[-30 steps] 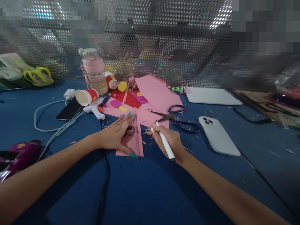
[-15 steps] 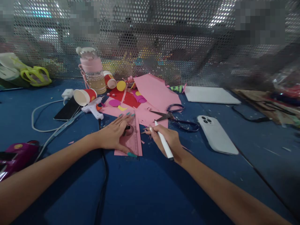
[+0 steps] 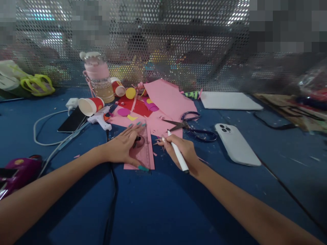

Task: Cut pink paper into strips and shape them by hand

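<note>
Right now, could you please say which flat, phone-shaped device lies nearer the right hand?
The white phone with rear cameras, beside the right hand; the black rectangular device lies beyond the left hand.

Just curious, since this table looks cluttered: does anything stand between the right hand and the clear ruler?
Nothing visible blocks the right hand; just pink paper and a small scrap lie before the clear ruler. The open scissors lie beyond the white marker.

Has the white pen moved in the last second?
No, not noticeably: the pen in the right hand keeps its place beside the scissors. Everything shifted slightly leftward in the view together, so probably the camera moved.
</note>
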`<state>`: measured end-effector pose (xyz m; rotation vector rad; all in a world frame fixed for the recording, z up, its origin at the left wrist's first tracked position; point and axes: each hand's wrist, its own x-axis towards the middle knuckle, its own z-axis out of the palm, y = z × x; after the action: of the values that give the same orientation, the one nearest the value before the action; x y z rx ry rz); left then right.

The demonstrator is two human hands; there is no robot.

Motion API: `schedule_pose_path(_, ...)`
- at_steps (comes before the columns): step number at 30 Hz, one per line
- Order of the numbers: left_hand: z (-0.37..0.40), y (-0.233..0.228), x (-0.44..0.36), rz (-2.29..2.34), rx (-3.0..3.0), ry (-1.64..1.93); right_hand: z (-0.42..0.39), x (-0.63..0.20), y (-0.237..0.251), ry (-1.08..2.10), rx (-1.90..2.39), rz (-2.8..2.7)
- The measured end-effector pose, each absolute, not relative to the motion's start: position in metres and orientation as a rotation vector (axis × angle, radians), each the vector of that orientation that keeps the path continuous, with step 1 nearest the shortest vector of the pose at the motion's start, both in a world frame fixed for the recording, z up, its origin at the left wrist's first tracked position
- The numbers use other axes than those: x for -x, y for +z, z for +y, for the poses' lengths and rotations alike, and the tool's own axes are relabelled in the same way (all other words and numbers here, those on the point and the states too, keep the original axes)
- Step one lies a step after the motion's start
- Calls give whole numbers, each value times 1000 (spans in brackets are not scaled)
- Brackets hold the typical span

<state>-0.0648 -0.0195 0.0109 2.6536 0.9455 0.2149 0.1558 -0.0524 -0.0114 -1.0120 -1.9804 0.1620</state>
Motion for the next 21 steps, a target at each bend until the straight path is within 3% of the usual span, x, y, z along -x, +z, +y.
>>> schedule_pose_path(21,-19,11,64,951,-2650,164,-51,-157,-15,145,995,-1968)
